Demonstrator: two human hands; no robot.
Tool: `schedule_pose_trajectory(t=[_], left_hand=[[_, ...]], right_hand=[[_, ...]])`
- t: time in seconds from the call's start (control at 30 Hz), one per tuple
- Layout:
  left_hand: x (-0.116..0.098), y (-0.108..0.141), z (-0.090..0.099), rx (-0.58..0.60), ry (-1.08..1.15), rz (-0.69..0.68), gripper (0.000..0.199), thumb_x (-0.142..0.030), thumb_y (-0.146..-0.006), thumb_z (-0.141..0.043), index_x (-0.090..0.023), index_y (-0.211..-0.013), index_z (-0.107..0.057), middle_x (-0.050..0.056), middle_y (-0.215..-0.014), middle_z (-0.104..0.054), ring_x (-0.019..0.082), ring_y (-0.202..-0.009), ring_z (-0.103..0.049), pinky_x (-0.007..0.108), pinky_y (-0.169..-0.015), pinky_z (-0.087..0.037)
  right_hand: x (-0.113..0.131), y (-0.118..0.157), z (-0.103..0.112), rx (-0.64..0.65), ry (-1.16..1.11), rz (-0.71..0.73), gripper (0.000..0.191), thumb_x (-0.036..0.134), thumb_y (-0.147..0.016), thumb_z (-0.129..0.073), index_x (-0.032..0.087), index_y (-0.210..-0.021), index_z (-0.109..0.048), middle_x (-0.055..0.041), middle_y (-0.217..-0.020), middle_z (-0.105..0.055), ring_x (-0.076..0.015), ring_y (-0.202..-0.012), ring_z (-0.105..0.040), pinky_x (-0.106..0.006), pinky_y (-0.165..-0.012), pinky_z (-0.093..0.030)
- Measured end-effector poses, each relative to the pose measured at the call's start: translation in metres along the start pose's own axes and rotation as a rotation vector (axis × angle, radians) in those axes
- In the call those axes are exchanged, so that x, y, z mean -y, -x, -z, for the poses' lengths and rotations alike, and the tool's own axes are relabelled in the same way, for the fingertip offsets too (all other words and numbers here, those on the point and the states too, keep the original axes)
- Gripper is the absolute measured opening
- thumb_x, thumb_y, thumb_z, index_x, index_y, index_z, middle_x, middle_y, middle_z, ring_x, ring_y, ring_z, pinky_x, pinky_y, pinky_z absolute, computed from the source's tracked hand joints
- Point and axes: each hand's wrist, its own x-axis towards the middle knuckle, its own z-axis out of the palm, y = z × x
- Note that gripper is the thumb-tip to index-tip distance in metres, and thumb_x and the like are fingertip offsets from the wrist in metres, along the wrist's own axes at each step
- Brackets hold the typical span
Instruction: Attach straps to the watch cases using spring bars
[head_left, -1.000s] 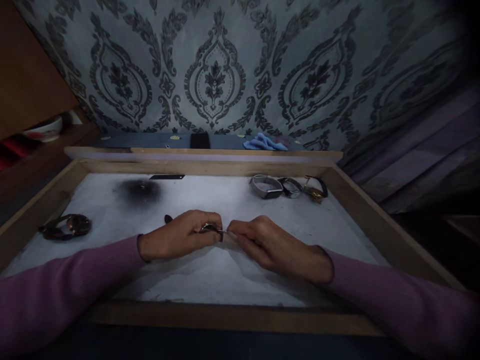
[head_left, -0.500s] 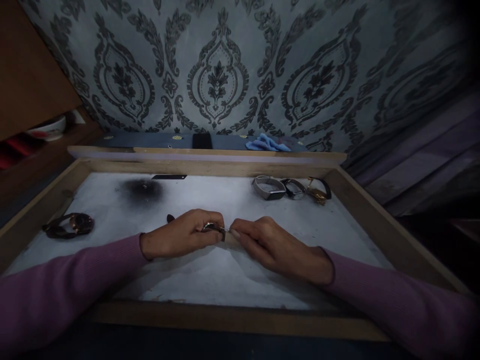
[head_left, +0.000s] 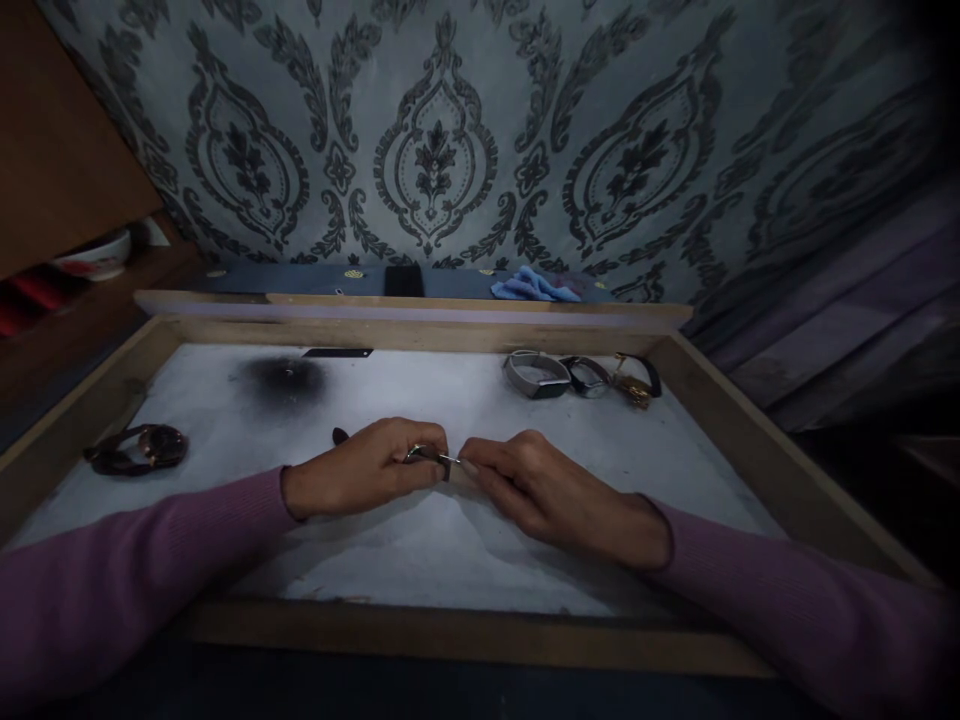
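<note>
Your left hand (head_left: 367, 468) grips a watch (head_left: 425, 453); your right hand (head_left: 536, 490) pinches a thin metal tool (head_left: 451, 459), its tip at the watch.

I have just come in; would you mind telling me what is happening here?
Over a shallow wooden tray, the left hand grips what looks like a wristwatch, mostly hidden by the fingers. The right hand pinches a thin metal tool pointed at it. A dark-strapped watch lies at the left; a gray wristband, dark band and gold-toned piece lie at the far right.
</note>
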Motion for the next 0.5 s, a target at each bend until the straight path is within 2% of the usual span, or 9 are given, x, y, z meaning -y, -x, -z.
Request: schedule_pose_trajectory(t=[0.27, 0.5], left_hand=[[0.0043, 0.0003, -0.0014, -0.017, -0.026, -0.017, 0.012, -0.024, -0.084, -0.049, -0.015, -0.078, -0.055, -0.004, -0.068, -0.044, 0.01, -0.061, -0.037, 0.021, -0.054, -0.03], [-0.0006, -0.0003, 0.0, 0.009, 0.034, 0.004, 0.012, -0.025, -0.084, -0.049, -0.015, -0.077, -0.053, -0.005, -0.064, -0.04, 0.009, -0.058, -0.034, 0.021, -0.052, -0.028]], right_hand=[[0.0018, -0.0003, 0.0013, 0.021, -0.054, -0.008, 0.024, 0.013, -0.089, -0.04, 0.019, -0.066, -0.036, 0.0092, -0.049, -0.026, -0.0049, -0.04, -0.024, -0.021, -0.045, -0.018], [-0.0034, 0.0005, -0.0014, 0.009, -0.074, 0.015, 0.024, 0.015, -0.09, -0.039, 0.02, -0.066, -0.036, 0.0094, -0.05, -0.026, -0.0051, -0.04, -0.026, -0.02, -0.044, -0.019]])
